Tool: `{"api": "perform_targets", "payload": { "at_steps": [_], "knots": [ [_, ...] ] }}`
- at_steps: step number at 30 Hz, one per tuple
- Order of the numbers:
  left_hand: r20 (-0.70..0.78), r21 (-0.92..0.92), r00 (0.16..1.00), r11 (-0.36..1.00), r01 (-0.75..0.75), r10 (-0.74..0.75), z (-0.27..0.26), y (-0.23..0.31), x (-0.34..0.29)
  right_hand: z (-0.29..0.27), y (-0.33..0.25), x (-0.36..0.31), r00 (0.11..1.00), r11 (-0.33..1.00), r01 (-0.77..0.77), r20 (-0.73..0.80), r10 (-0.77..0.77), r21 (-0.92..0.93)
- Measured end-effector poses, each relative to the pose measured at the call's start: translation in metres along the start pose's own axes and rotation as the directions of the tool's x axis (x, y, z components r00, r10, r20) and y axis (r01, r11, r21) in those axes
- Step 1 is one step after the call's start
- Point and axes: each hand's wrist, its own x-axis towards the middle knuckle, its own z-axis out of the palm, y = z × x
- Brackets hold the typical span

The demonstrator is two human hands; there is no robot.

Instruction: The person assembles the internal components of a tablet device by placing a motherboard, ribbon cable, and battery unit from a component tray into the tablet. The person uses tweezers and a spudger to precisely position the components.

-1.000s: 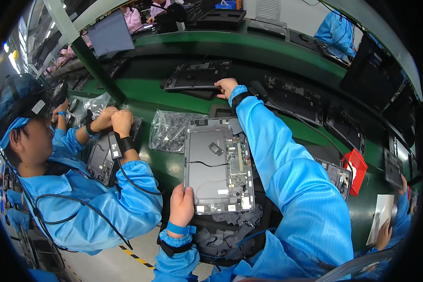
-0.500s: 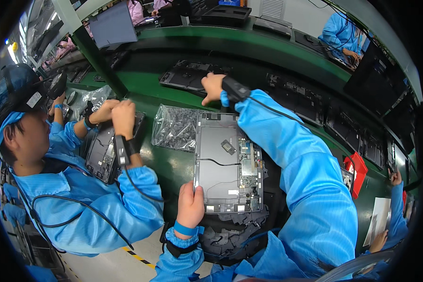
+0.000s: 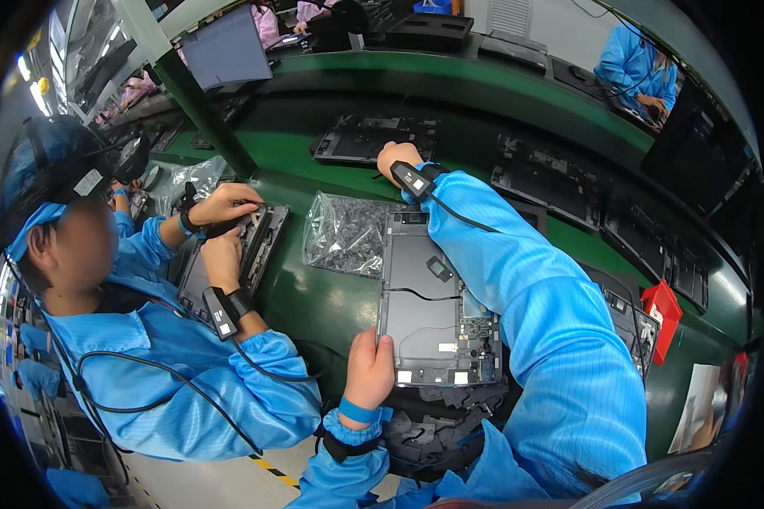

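My left hand (image 3: 370, 371) grips the lower left edge of an opened grey laptop base (image 3: 418, 327), thumb on top. The base shows a circuit board on its right, a black cable across it and a small dark rectangular part (image 3: 439, 269) lying loose-looking on the panel. My right arm stretches over the base's far right part and hides it. At the near edge of another dark laptop base (image 3: 373, 136), my right hand (image 3: 401, 158) has its fingers curled in; what they hold, if anything, is hidden.
A clear plastic bag of small dark parts (image 3: 345, 233) lies left of my base. At left, a co-worker handles another laptop base (image 3: 267, 246). More bases (image 3: 547, 182) line the bench's back; a red bin (image 3: 662, 318) stands right. Dark scraps (image 3: 441, 433) lie below my base.
My right hand has gone from open, thumb apart, to curled fingers by the far base. The view has shifted, so the scene sits further right. The co-worker's hands have separated.
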Motion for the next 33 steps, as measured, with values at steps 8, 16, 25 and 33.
{"api": "perform_targets", "payload": {
  "at_steps": [8, 16, 25, 33],
  "knots": [
    [-0.027, 0.073, 0.997, 0.995, -0.074, 0.076, 0.003, -0.007, 0.003, -0.024, 0.017, -0.011, 0.996, 0.997, 0.075, -0.053, -0.073, 0.033],
    [0.038, 0.099, 0.999, 0.995, -0.017, 0.013, -0.001, -0.007, 0.006, -0.025, 0.047, -0.015, 0.633, 0.502, -0.663, 0.056, 0.772, 0.556],
    [-0.015, -0.059, 1.0, 0.998, 0.001, -0.001, 0.0, -0.006, 0.0, 0.016, 0.062, 0.025, 0.811, 0.569, -0.556, 0.245, 0.531, 0.606],
    [0.046, -0.155, 0.995, 0.984, 0.093, -0.087, -0.001, -0.011, 0.005, 0.058, 0.251, -0.094, 0.958, 0.67, -0.255, 0.089, 0.272, 0.698]
  ]
}}
